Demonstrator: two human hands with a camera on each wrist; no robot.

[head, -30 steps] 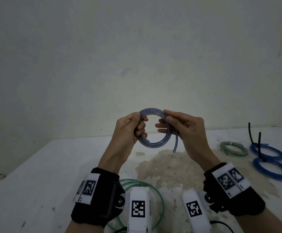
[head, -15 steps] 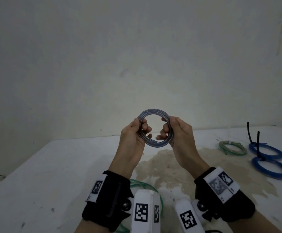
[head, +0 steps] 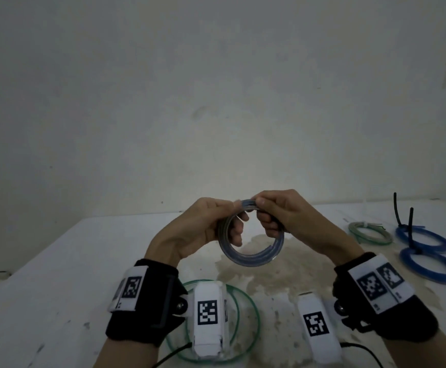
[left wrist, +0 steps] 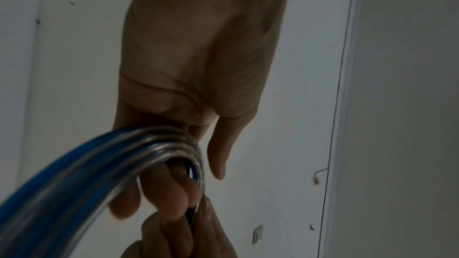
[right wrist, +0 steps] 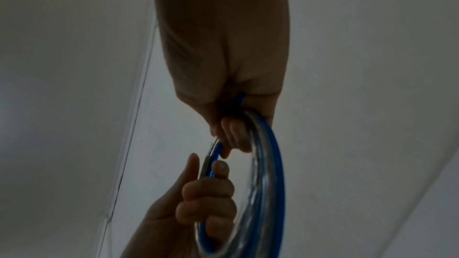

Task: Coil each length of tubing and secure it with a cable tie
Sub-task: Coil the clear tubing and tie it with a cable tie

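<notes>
A small coil of clear bluish tubing (head: 251, 254) hangs in the air above the table, held by both hands at its top. My left hand (head: 216, 221) grips the coil's left side, fingers curled through the ring. My right hand (head: 275, 216) grips the right side and pinches the top of the ring. In the left wrist view the tubing (left wrist: 104, 164) runs over the curled fingers (left wrist: 164, 195). The right wrist view has the coil (right wrist: 263, 183) hanging from my right hand, with the left hand's fingers (right wrist: 208, 199) curled round it. No cable tie shows on this coil.
A loose green tubing loop (head: 245, 314) lies on the white table (head: 57, 288) under my wrists. At the right lie a tied green coil (head: 370, 232) and two blue coils (head: 426, 251) with black tie tails sticking up. A pale wall stands behind.
The loose tail that hung from the coil a second ago is wound in. Both hands have shifted to the coil's top and come closer to me and lower.
</notes>
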